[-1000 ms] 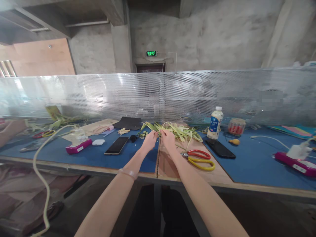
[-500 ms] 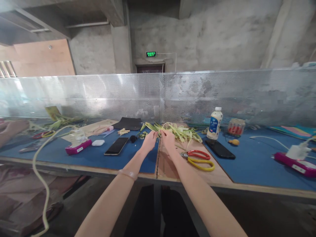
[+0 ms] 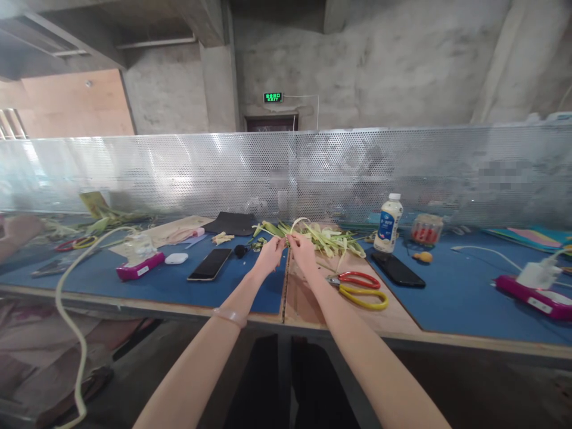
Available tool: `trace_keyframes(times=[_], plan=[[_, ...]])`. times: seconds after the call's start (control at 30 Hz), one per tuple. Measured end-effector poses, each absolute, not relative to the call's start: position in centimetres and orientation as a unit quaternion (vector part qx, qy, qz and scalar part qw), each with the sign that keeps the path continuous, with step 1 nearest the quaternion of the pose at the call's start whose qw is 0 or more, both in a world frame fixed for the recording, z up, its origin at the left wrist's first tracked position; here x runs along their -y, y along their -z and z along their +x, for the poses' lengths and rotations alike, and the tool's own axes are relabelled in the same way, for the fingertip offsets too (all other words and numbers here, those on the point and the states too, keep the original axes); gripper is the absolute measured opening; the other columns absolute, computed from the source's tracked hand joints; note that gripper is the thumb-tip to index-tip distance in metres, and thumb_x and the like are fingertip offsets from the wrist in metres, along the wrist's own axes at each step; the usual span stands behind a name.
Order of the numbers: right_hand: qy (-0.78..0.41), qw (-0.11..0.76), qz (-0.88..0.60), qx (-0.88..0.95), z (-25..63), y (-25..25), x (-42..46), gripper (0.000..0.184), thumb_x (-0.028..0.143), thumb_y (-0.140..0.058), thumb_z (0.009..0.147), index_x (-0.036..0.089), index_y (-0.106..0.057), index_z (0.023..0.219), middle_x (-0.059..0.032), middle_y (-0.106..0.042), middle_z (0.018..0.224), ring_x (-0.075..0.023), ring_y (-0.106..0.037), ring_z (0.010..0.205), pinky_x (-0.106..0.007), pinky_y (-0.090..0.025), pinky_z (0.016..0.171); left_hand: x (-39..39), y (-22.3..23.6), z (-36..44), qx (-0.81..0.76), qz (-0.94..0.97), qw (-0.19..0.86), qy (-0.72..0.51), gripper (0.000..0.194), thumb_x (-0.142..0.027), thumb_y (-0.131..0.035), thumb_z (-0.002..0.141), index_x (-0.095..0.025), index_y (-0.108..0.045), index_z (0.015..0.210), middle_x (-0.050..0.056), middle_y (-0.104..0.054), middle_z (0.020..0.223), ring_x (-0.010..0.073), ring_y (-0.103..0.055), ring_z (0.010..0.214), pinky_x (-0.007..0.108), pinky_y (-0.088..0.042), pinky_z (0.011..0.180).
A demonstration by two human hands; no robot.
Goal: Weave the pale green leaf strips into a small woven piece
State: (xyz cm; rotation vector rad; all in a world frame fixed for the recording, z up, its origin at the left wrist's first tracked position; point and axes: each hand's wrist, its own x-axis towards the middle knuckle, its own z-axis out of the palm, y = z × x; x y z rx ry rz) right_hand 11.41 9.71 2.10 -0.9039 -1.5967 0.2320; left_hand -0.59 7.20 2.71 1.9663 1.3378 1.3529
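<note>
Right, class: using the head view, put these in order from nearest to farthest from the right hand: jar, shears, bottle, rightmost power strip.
1. Shears, just to the right of the right hand
2. Bottle, upright, farther right
3. Jar, right of the bottle
4. Power strip, far right

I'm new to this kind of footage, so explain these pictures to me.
No robot here: these are a person's bare hands, seen by one head-worn camera looking forward and down. The left hand and right hand have their fingers pinched close together beside a heap of pale green leaf strips; whatever they pinch is too small to make out. On the table also lie scissors with one red and one yellow handle, a smartphone on either side, and a blue-labelled bottle, standing upright.
</note>
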Motion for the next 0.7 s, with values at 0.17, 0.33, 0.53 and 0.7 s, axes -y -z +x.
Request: trace_keyframes(times=[0.17, 0.33, 0.53, 0.7], plan=[[-0.209, 0.604, -0.377, 0.67, 11.4, -2.4, -9.3, 0.036, 0.046, -0.045, 0.082, 0.018, -0.067, 0.087, 0.0019, -0.052, 0.046, -0.0142, -0.049, 0.043, -0.026, -0.04, 0.049, -7.5, -2.6, -0.5, -0.475, 0.688, 0.218, -0.503, 0.033, -0.047, -0.038, 0.087, -0.018, -0.053, 0.086, -0.006, -0.042, 0.036, 0.0107, -0.039, 0.026, 0.019, -0.029, 0.031], [-0.345, 0.61, -0.358, 0.616, 11.6, -2.5, -9.6, 0.035, 0.048, -0.053, 0.075, 0.018, -0.066, 0.088, 0.0034, -0.049, 0.043, -0.0124, -0.044, 0.035, -0.023, -0.035, 0.034, -7.7, -2.9, -0.6, -0.46, 0.674, 0.225, -0.533, 0.032, -0.046, -0.039, 0.087, -0.017, -0.053, 0.087, -0.007, -0.041, 0.036, 0.0099, -0.039, 0.026, 0.018, -0.029, 0.031], [-0.38, 0.615, -0.338, 0.603, 11.5, -2.5, -10.0, 0.031, 0.049, -0.059, 0.07, 0.019, -0.063, 0.074, 0.005, -0.046, 0.046, -0.0097, -0.042, 0.037, -0.022, -0.035, 0.034, -8.0, -2.8, -0.7, -0.436, 0.666, 0.237, -0.557, 0.024, -0.042, -0.042, 0.087, -0.018, -0.048, 0.082, -0.007, -0.045, 0.043, 0.008, -0.04, 0.028, 0.018, -0.032, 0.033], [-0.402, 0.564, -0.33, 0.641, 11.3, -2.6, -9.7, 0.029, 0.047, -0.063, 0.066, 0.019, -0.058, 0.067, 0.0031, -0.051, 0.05, -0.0109, -0.047, 0.04, -0.022, -0.036, 0.032, -8.5, -2.5, -0.9, -0.44, 0.66, 0.243, -0.558, 0.027, -0.044, -0.041, 0.087, -0.018, -0.047, 0.082, -0.006, -0.047, 0.045, 0.008, -0.042, 0.029, 0.017, -0.03, 0.033]])
